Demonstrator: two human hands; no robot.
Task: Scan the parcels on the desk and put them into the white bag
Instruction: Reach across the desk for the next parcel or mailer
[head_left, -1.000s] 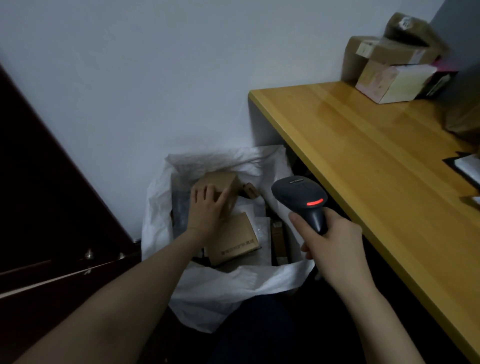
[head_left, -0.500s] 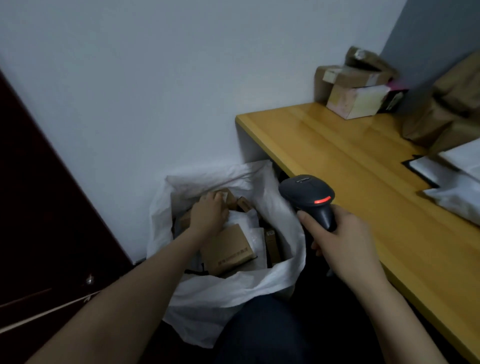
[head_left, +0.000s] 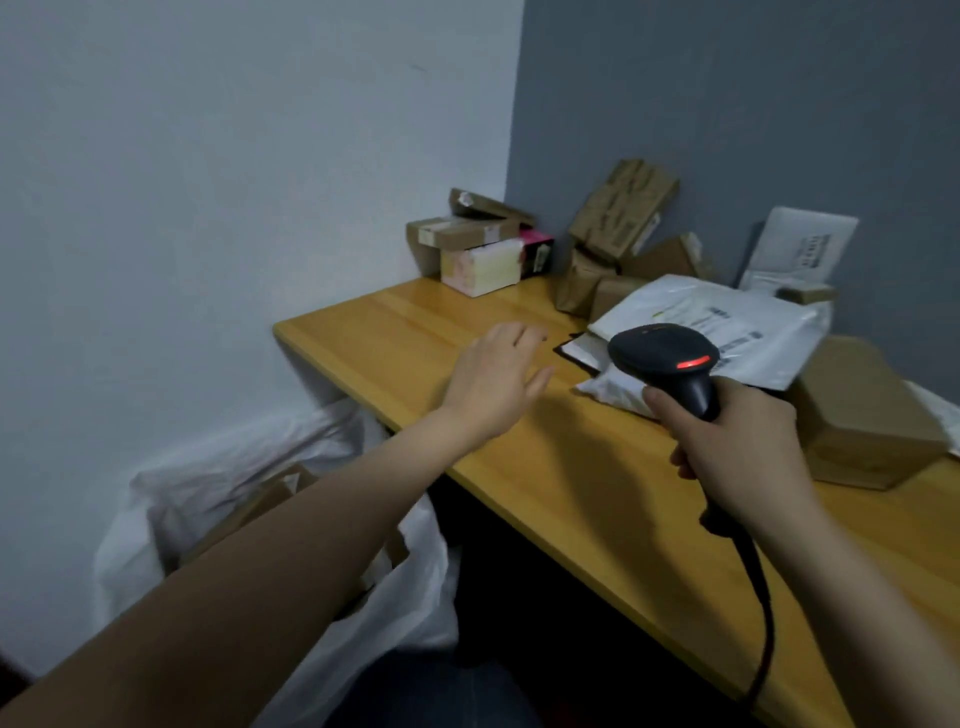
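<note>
My left hand (head_left: 493, 382) hovers over the wooden desk (head_left: 571, 467), fingers apart, holding nothing. My right hand (head_left: 743, 441) grips a black barcode scanner (head_left: 667, 364) with a red light lit, its cable hanging down. Just beyond the scanner lie white mailer parcels (head_left: 727, 325) on a thin black-edged packet (head_left: 576, 351). A brown cardboard box (head_left: 862, 415) sits to the right of my right hand. The white bag (head_left: 234, 467) stands on the floor left of the desk, with brown boxes inside, partly hidden by my left arm.
Stacked small boxes (head_left: 478, 244) sit in the desk's far left corner against the wall. Brown paper parcels (head_left: 618, 228) lean on the grey wall behind the mailers, beside an upright white mailer (head_left: 800, 244). The desk's front edge runs diagonally toward the lower right.
My left hand has come out of the white bag, leaving the box there, and moved up over the desk. The view has swung right toward the parcels. The scanner stays in my right hand.
</note>
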